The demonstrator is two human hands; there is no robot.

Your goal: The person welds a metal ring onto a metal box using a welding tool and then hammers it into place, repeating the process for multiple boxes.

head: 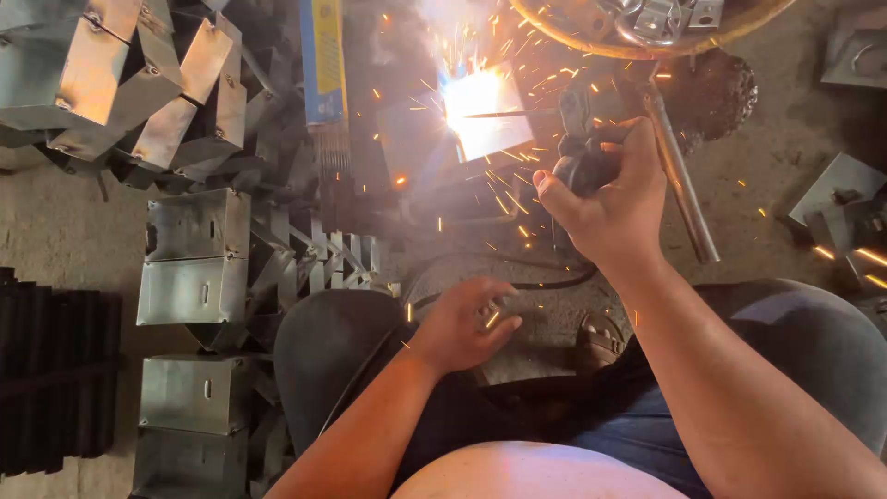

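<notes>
My right hand [605, 199] grips a black welding electrode holder [580, 139]. Its thin rod [504, 115] reaches left into a bright white arc on a metal box piece [480, 125], and orange sparks fly out all around. My left hand [467, 323] rests on my left knee with the fingers curled loosely; it looks to hold nothing. A black cable [545, 282] runs along the ground between the two hands.
Folded sheet-metal boxes [194, 268] are piled at left and upper left. A blue packet of welding rods [323, 65] lies at top centre. A metal pipe [679, 176] slants beside my right hand. More metal pieces [841, 199] lie at right. A black ribbed block [55, 370] sits far left.
</notes>
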